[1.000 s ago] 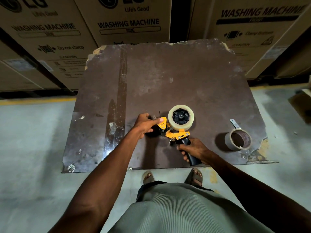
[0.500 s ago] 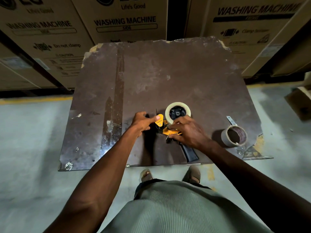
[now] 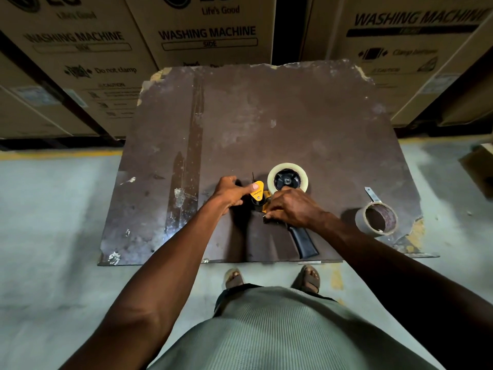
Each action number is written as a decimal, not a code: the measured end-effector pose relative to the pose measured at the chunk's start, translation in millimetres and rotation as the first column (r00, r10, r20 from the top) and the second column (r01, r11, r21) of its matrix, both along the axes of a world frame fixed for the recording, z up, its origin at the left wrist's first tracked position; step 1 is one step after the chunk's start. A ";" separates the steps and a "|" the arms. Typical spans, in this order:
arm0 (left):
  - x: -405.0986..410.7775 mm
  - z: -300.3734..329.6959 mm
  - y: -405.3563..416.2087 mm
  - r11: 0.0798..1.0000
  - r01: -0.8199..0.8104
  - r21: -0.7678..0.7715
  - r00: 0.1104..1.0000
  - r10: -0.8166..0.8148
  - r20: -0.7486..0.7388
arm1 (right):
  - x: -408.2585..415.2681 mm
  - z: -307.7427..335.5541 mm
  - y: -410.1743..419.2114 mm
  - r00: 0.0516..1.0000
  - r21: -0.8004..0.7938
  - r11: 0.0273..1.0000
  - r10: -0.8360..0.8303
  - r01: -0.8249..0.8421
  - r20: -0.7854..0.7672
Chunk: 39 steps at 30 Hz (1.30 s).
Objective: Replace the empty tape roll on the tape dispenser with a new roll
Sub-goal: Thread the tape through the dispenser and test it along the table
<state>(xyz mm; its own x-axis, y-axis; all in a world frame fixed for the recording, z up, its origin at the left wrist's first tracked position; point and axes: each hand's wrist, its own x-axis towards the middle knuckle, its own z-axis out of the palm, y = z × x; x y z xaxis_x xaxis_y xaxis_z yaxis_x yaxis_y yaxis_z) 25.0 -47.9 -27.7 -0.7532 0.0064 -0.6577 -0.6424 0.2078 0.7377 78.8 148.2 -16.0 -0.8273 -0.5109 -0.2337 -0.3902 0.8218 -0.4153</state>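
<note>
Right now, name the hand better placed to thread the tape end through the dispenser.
Right hand: it rests at the new roll on the dispenser, fingers by the yellow frame. The left hand steadies the front end.

I see a worn brown board (image 3: 266,116) on the floor (image 3: 48,209) — tape dispenser (image 3: 280,198) and spent roll (image 3: 377,218) on it.

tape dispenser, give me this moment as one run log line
left hand: steadies tape dispenser front | right hand: on frame below new roll | new roll: mounted | empty roll: on board, apart
</note>
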 end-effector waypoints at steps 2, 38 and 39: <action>0.8 1.0 -1.2 1.000 -0.005 0.003 1.000 0.005 0.000 | 0.0 -2.3 -1.7 0.999 -0.020 0.998 -0.052 0.052 -0.003; 1.7 -4.5 4.0 0.922 -0.276 0.272 0.945 0.208 0.252 | 65.0 -29.1 32.1 0.302 -0.177 0.385 -0.292 0.906 0.908; 0.0 -5.5 4.8 0.914 -0.291 0.284 0.938 0.215 0.271 | 65.6 -29.2 33.3 0.317 -0.183 0.392 -0.311 0.902 0.896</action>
<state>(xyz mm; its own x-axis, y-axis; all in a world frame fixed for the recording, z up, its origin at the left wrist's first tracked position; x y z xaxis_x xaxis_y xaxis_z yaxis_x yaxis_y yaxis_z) 25.0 -43.2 -33.1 -0.5857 0.0708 -0.8074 -0.8010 -0.2030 0.5633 144.4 181.4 -45.3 -0.6545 -0.1451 -0.7421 0.7392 0.0835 -0.6683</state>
